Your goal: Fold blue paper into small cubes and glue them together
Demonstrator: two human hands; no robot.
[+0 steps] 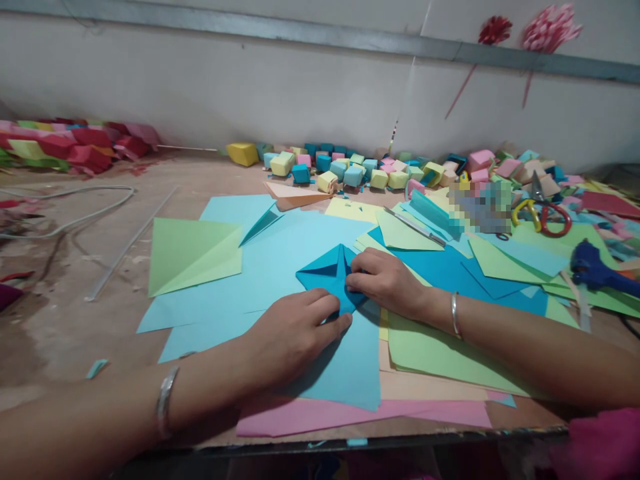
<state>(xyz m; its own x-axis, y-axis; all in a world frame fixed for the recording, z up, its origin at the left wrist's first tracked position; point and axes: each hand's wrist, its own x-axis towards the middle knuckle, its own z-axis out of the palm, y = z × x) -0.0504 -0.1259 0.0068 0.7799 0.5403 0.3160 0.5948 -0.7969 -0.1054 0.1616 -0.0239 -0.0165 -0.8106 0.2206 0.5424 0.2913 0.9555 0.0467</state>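
Observation:
A piece of folded blue paper (327, 268) lies near the middle of the table, on top of light blue sheets (280, 267). Its upper flaps stand slightly raised along a centre crease. My left hand (300, 327) presses on its lower left part, fingers bent together and thumb along the lower edge. From the right, my right hand (385, 277) pinches the paper's right side between curled fingers; the fingertips partly hide that corner. A creased green sheet (197, 253) rests to the left of the blue paper.
Small folded paper cubes (353, 175) line the wall. On the right are scissors (543, 210), a blue glue gun (600, 270), a knife (415, 225) and more coloured sheets (450, 353). A clear stick (130, 247) and a white cable (95, 217) lie left. Pink paper (360, 415) lies by the front edge.

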